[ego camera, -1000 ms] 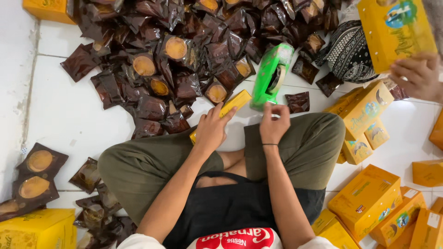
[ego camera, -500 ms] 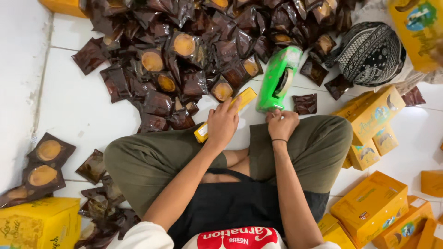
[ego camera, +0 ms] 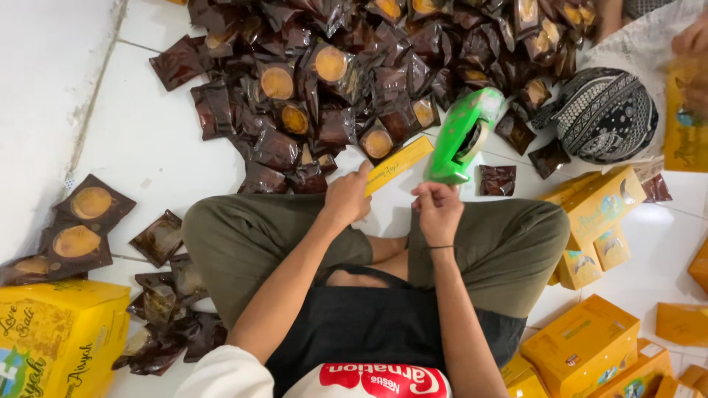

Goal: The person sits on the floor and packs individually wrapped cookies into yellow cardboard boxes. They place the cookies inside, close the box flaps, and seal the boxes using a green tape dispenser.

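Left fingers (ego camera: 363, 177) round yellow box (ego camera: 399, 163)

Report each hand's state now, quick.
Left hand: closed on the narrow yellow box.
Right hand: fingers pinched, right at the green tape dispenser; what it grips cannot be told.

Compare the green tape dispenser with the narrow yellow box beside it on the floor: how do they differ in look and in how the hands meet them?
The tape dispenser is bright green, curved and bulky; the yellow box is flat, slim and straight-edged. The left hand rests on the box's near end, while the right hand sits just below the dispenser, pinching something too small to tell. Both lie slanted on the white tiled floor, next to the heap of brown packets.
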